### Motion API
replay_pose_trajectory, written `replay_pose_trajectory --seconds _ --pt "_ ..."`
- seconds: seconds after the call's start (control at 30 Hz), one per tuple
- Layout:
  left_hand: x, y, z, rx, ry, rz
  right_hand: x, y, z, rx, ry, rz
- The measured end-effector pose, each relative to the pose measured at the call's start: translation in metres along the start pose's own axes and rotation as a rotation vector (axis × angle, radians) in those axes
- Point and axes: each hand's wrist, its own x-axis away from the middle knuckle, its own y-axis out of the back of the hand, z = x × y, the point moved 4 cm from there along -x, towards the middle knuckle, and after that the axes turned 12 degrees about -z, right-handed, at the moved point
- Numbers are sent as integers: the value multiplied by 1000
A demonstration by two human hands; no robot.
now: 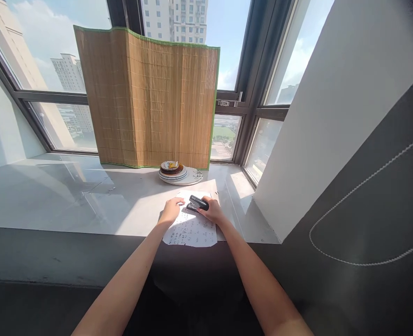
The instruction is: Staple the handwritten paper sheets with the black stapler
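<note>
A sheet of paper [192,232] with handwriting lies on the window sill, its near end reaching over the front edge. My right hand [212,210] is closed round a black stapler [199,202], whose front end points left over the upper part of the sheet. Just left of the stapler, my left hand [172,208] rests at the paper's left edge with its fingers curled. Whether those fingers pinch the paper is too small to tell.
Behind the paper, stacked plates [173,173] sit partly on an oval white plate [195,176]. A bamboo mat [157,102] stands upright against the window. A beaded cord [367,264] hangs at the right, beside a slanting white wall [318,140].
</note>
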Motion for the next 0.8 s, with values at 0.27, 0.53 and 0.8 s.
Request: replay_pose_trajectory --seconds 0.27,0.53,0.8 --pt "1 1 -4 -66 -22 8 -2 2 -4 -90 -92 13" --pt "3 4 -9 -68 -14 -14 -3 27 -30 -35 -454 -479" --pt "4 2 -7 5 27 -16 -8 17 -18 -120 -324 -274"
